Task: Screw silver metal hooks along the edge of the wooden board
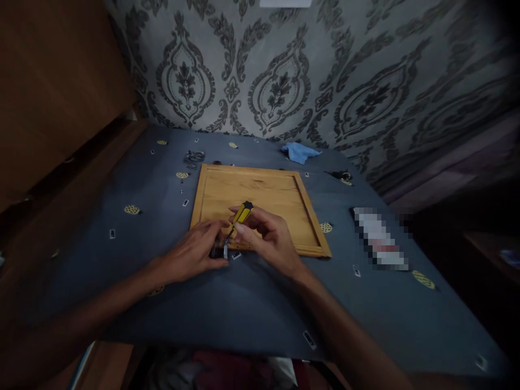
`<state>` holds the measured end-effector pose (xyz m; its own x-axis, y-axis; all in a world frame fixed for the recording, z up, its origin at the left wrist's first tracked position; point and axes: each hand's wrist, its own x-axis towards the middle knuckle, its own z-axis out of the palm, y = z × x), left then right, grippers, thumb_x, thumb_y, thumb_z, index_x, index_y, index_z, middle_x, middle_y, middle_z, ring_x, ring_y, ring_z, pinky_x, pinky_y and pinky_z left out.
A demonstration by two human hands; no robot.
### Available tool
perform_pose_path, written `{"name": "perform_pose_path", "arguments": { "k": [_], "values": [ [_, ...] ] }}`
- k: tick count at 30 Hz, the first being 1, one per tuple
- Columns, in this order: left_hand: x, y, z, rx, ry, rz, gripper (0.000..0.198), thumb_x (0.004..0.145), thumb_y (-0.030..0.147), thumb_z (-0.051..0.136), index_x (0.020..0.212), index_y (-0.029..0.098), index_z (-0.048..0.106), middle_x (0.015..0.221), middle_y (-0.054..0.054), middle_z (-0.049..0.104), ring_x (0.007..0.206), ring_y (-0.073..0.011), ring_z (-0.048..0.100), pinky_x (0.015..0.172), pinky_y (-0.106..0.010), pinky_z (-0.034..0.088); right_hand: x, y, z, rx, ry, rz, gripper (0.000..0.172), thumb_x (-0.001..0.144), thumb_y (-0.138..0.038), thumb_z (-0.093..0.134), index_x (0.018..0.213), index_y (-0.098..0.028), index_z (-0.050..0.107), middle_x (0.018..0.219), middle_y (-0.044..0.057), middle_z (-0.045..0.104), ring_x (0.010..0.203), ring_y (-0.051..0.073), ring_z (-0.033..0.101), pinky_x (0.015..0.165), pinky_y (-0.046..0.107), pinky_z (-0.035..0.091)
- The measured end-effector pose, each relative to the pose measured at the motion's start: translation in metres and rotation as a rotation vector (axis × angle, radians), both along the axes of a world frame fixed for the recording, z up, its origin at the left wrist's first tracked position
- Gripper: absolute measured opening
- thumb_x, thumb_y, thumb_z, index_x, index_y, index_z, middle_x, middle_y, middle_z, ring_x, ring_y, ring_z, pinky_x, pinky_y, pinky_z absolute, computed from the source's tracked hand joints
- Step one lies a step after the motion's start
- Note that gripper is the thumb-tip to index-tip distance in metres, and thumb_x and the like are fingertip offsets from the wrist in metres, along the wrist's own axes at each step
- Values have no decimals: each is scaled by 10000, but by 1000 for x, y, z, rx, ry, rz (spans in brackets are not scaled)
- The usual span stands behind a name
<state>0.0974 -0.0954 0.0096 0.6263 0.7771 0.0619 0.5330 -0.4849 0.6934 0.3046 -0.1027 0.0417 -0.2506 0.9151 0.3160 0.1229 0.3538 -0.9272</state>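
My right hand [270, 233] grips a screwdriver [242, 213] with a yellow and black handle, its thin shaft slanting down to the left. My left hand [199, 244] is closed around a small dark and silvery fitting [225, 251] at the front edge of a wooden panel [260, 192]. The screwdriver's tip is at this fitting, but whether it sits in a screw is too small to tell. The panel lies flat, with a raised frame around its recessed middle. My left fingers partly hide the fitting and the panel's front left corner.
A blue cloth [300, 152] lies at the back of the table, which has a patterned grey-blue cover [162, 319]. A coiled dark cord [194, 157] is at back left, a black item [342, 175] at back right. A blurred-out flat object [379, 238] lies at right.
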Motion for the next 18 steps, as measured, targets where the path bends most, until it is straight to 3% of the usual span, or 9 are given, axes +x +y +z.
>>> {"name": "perform_pose_path", "arguments": {
  "k": [3, 10, 18],
  "values": [
    [-1, 0, -3, 2, -6, -10, 501, 836, 322, 794, 1220, 245, 482, 1281, -113, 650, 1259, -337, 602, 1061, -511, 501, 2, -1, 1, -5, -1, 23, 298, 931, -500, 721, 985, -207, 725, 711, -5, 677, 620, 160, 668, 606, 299, 536],
    [-2, 1, -9, 33, -24, -24, 604, 835, 310, 803, 1327, 258, 457, 1381, -117, 626, 1325, -337, 576, 1108, -514, 481, 1, 0, -6, -33, 36, -20, 386, 869, -584, 768, 830, -217, 658, 709, -13, 663, 564, 143, 649, 551, 275, 532],
    [-4, 0, -10, 62, -54, -24, 456, 852, 349, 753, 1228, 229, 526, 1218, -100, 682, 1173, -317, 658, 1014, -483, 546, 1, -1, -4, 7, 6, 19, 365, 982, -533, 638, 1067, -185, 704, 791, 7, 688, 653, 136, 662, 667, 282, 557]
  ]
}}
